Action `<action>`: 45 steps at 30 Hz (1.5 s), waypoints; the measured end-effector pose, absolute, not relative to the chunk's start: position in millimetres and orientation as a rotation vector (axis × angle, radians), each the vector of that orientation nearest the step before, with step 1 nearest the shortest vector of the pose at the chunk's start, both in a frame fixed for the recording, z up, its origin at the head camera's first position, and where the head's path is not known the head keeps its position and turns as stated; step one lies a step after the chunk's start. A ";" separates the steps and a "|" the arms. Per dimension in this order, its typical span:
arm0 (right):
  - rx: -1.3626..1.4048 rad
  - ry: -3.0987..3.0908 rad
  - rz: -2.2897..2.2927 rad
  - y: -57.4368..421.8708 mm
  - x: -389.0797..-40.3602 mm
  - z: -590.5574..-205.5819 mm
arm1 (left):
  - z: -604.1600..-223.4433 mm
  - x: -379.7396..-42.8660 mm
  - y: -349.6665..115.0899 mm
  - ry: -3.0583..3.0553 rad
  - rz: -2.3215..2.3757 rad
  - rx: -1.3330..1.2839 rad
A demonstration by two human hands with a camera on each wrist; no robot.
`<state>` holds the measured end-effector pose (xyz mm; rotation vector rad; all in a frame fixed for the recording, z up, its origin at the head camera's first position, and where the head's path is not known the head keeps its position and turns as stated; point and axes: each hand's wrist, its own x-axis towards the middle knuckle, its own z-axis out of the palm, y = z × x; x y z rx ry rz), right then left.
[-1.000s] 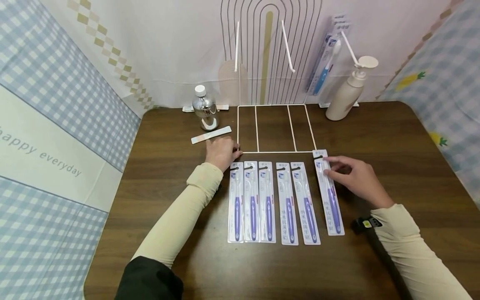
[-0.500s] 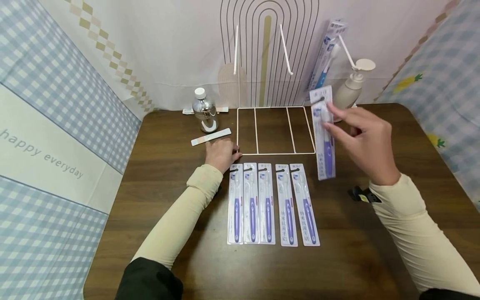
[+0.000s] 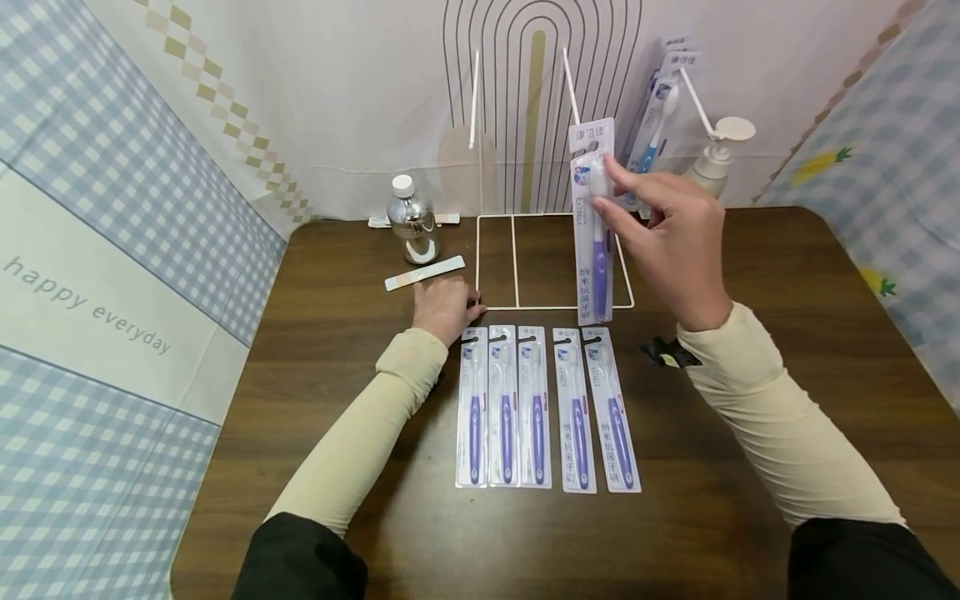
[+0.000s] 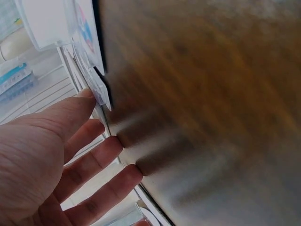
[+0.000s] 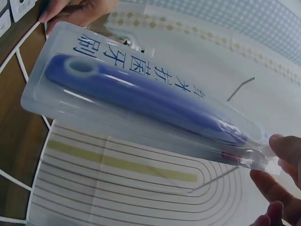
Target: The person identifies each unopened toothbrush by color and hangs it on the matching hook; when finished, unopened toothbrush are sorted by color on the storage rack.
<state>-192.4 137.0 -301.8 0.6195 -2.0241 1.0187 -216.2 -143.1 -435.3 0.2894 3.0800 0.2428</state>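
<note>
My right hand pinches a packaged purple toothbrush by the upper part of its blister pack, between thumb and fingers. The pack is upright above the right part of a white wire rack, its slotted card top just below the middle prong. In the right wrist view the purple handle fills the middle. My left hand rests at the rack's front left corner. Its fingers are spread, with tips on the table by the rack wire, in the left wrist view.
Several packaged purple toothbrushes lie in a row before the rack. Blue toothbrush packs hang on the right prong. A clear bottle and white strip are at left; a pump bottle stands behind my right hand.
My right hand has lifted the rightmost toothbrush pack off the table, then carried it up and leftward over the rack. The left hand has stayed at the rack's corner.
</note>
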 end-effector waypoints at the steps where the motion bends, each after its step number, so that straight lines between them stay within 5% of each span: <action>1: 0.615 -2.026 1.025 135.2 -194.7 -302.9 | -435.3 -216.1 -143.3 3.082 0.241 0.288; 25: 0.119 -2.202 1.201 93.4 -338.4 -315.6 | -441.8 -216.2 -142.9 3.110 0.211 0.278; 36: 0.085 -2.198 1.204 99.3 -342.3 -314.1 | -437.8 -219.2 -143.5 3.141 0.162 0.311; 45: 0.183 -2.076 1.350 119.5 -303.8 -329.9 | -434.0 -221.5 -149.5 3.124 0.176 0.336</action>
